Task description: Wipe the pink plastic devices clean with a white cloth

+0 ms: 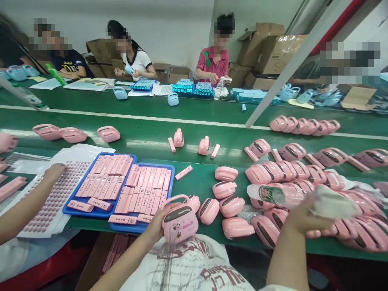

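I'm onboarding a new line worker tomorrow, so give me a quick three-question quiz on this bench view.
1. True or false: the left hand holds a pink handled case with a cartoon print on its front.
2. What does the right hand grip? A) a blue tray B) a blurred pale cloth or bag C) a green bottle
3. Fill in: the two blue trays of flat pink panels sit on the ____ side of the held case.

Key: 1 true. 2 B, the pale cloth or bag, above the heap of pink cases. 3 left, beside a co-worker's hand on a sticker sheet.
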### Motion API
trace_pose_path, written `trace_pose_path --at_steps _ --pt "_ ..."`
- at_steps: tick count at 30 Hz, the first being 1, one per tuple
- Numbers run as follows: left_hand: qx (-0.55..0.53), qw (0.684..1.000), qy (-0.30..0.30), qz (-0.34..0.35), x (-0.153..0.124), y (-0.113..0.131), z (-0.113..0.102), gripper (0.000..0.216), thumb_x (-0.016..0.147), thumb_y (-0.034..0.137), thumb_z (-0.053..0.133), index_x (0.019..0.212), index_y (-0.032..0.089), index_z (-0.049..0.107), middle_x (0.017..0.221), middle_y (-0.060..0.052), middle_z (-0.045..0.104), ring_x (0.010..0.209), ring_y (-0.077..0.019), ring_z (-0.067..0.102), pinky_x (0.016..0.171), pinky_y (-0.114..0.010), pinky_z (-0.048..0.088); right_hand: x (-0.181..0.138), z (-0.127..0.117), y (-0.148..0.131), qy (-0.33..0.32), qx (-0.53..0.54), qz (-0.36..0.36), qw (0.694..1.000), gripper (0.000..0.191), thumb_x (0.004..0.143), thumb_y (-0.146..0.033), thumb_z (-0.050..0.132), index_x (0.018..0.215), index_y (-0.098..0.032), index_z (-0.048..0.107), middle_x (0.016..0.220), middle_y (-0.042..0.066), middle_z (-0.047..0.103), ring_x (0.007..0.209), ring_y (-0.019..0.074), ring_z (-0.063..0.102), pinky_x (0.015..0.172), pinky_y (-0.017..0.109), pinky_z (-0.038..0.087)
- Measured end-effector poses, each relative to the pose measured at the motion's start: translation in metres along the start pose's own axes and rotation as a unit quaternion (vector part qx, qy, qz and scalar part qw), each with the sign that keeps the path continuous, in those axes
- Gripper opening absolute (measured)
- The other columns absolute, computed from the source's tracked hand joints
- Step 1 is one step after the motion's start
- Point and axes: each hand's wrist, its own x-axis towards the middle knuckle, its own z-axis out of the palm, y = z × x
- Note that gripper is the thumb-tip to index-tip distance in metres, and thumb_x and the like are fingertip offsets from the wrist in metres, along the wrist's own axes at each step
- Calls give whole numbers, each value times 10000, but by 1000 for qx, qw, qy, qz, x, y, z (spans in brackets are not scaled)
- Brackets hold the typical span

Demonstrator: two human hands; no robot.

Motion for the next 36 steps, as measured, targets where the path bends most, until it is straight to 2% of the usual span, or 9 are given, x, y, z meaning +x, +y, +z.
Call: trace_pose_path --at_steps 4,7,11,15,21,25,27,32,36 --pt "93 986 -19 134 11 35 25 458 727 483 700 1019 132 740 1099 -118 729 1074 -310 652 977 -391 463 -21 20 -11 -69 -2 -118 991 703 777 -768 327 870 -142 634 866 220 670 890 363 666 810 540 538" --pt "120 965 -41 231 13 55 42 469 799 460 634 1107 113 705 1167 -135 700 1124 -309 627 1009 -416 446 -39 33 -16 -148 -3 -130 980 708 848 -692 212 888 -131 642 935 239 664 934 337 655 850 523 527" --pt "138 938 -34 316 8 68 57 435 811 461 630 1059 116 726 1168 -133 699 1140 -312 616 1001 -420 458 -53 38 -16 -224 -9 -133 965 515 867 -531 317 905 -144 655 988 221 678 976 316 656 882 491 522" --pt "177 920 -10 349 -1 72 63 467 792 513 645 1023 119 740 1036 -116 745 1008 -287 675 857 -354 530 -37 35 -23 -257 -22 -145 955 396 811 -448 399 824 -153 663 915 199 701 1037 342 623 949 520 461" --pt "198 888 7 415 -7 71 69 550 791 587 617 1042 109 719 905 -107 751 852 -256 694 729 -323 553 -13 21 -95 -269 -32 24 962 416 818 -497 416 728 -151 628 644 129 624 703 290 607 703 458 486" --pt "202 885 -11 420 -6 67 74 609 785 625 599 1099 113 703 889 -109 746 891 -274 688 744 -333 554 -58 0 -176 -375 175 172 894 546 804 -642 497 851 -126 669 711 85 667 728 244 628 644 361 508" --pt "202 889 -14 411 -6 66 77 627 766 641 609 1109 124 704 893 -108 748 931 -285 681 782 -341 550 -88 -13 -209 -431 224 126 865 510 840 -605 497 841 -132 688 685 74 672 715 252 644 651 374 526" --pt "192 900 -16 391 -8 71 82 653 805 620 578 1246 142 632 1181 -123 693 1076 -290 644 872 -340 523 -125 -32 -238 -413 385 -252 786 378 927 -332 442 1255 -209 586 1185 115 681 1215 295 572 1026 506 443" --pt "159 912 -31 377 -7 71 84 663 801 606 597 1256 124 622 1263 -132 649 1180 -298 592 982 -354 472 -121 -26 -232 -402 411 -261 776 455 948 -264 386 1396 -227 451 1318 131 605 1275 266 529 1034 507 455"
